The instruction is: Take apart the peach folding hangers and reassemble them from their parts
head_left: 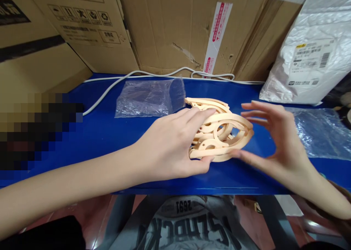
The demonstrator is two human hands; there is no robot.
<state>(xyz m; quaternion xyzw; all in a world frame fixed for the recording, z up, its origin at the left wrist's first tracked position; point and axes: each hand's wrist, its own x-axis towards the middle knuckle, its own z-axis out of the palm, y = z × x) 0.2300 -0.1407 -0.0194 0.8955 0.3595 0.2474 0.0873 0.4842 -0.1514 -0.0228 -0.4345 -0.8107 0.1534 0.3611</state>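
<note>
A bunch of beige plastic pieces that look like folded travel hangers (223,147) lies on the blue tabletop, with curved arms and round openings. My left hand (172,144) is closed around their left side, fingers over the top and thumb along the near edge. To their right, my right hand (276,136) is open with its fingers apart. Its thumb tip meets or nearly meets the near right edge of the pieces. One more beige piece (210,102) shows behind, beyond the left fingertips. My left palm hides part of the bunch.
A clear plastic bag (149,96) lies behind my left hand, and another clear bag (323,133) is at the right. A white cable (161,74) runs along the back. Cardboard boxes (178,27) and a white parcel (307,56) stand behind the blue table (95,140).
</note>
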